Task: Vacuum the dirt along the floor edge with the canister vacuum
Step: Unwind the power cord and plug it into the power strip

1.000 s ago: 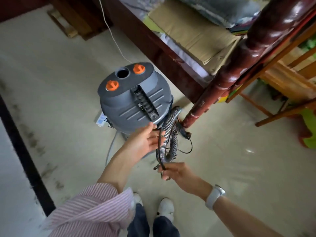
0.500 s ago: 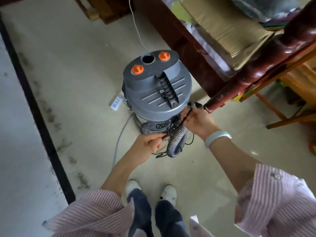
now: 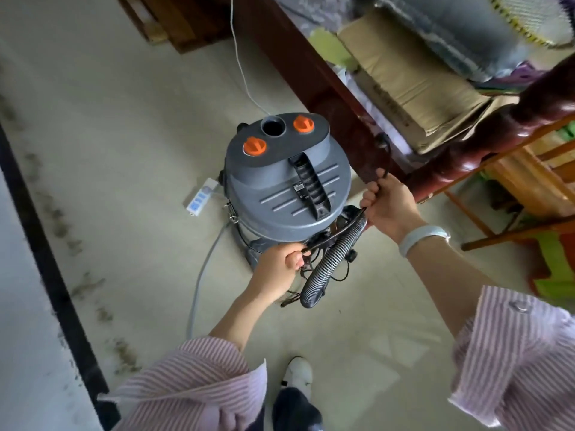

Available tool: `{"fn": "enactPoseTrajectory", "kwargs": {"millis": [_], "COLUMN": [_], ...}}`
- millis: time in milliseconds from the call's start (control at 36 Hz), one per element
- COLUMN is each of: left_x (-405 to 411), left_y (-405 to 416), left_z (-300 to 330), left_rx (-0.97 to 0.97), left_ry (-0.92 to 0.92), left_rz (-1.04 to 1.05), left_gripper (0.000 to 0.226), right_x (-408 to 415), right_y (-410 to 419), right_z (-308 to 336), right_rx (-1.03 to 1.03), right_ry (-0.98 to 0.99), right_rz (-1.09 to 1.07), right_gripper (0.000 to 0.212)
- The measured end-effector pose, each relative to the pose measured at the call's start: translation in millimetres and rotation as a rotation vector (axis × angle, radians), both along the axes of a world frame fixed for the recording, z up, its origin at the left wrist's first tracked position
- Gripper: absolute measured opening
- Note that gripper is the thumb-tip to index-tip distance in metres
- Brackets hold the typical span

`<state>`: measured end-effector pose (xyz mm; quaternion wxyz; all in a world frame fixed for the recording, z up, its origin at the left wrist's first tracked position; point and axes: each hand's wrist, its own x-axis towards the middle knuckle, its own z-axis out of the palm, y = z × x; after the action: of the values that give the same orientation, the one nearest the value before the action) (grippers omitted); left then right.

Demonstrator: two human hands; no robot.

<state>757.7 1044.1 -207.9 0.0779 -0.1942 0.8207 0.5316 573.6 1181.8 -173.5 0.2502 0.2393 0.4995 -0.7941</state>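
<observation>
Canister vacuum (image 3: 287, 185) at centre frame, standing on the pale floor beside the dark wooden bed frame (image 3: 311, 73); its ribbed hose (image 3: 336, 259) hangs in a loop off the lower right of the drum. Your left hand (image 3: 277, 275), just below the drum, is closed around a strand of the black cord (image 3: 334, 234). Your right hand (image 3: 389, 203), at right of centre, is fisted on the same cord where it rises toward the bed frame, so the cord runs taut between your two fists, across the top of the hose loop. The dirt (image 3: 56, 219) lies in dark smudges down the left of the frame, along the black floor edge (image 3: 46, 259), well apart from the machine.

The step appears to be freeing cord from hose. Feed the cord out through a loosened fist, not a clenched one, and lift it clear of the hose ribs (they look likely to snag). Keep the drum steady; a white power strip (image 3: 202, 195) lies just beside its base.
</observation>
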Motion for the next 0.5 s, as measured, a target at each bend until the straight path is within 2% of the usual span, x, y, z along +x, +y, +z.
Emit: {"fn": "enactPoseTrajectory", "kwargs": {"millis": [83,167,222,333,444,500], "left_x": [28.4,70.0,95.0,133.1,161.5,171.0], "left_y": [-16.1,-41.8,-59.3,-96.0,-138.8,-159.8], "left_z": [-5.3,-17.6,-25.9,-36.6,-39.9,-37.3], "left_rx": [-0.046,-0.1,-0.134,-0.164,-0.166,-0.144], "left_ry": [0.023,-0.029,-0.097,-0.224,-0.307,-0.34], "left_rz": [0.016,0.023,0.014,0.026,0.037,0.056], "left_gripper": [0.029,0.036,0.035,0.023,0.024,0.039], "right_x": [21.5,59.6,93.6,161.6,197.4,200.6], "right_y": [12.7,12.9,-3.4,-51.5,-98.4,-123.9], "right_z": [-6.7,-9.0,-3.4,11.6,4.5,-3.7], "right_rx": [0.002,0.143,0.257,0.521,0.509,0.53], "right_ry": [-0.02,-0.002,0.057,0.371,0.48,0.514], "right_rz": [-0.11,-0.097,-0.034,0.171,0.37,0.44], "right_gripper": [0.026,0.022,0.023,0.017,0.023,0.026]}}
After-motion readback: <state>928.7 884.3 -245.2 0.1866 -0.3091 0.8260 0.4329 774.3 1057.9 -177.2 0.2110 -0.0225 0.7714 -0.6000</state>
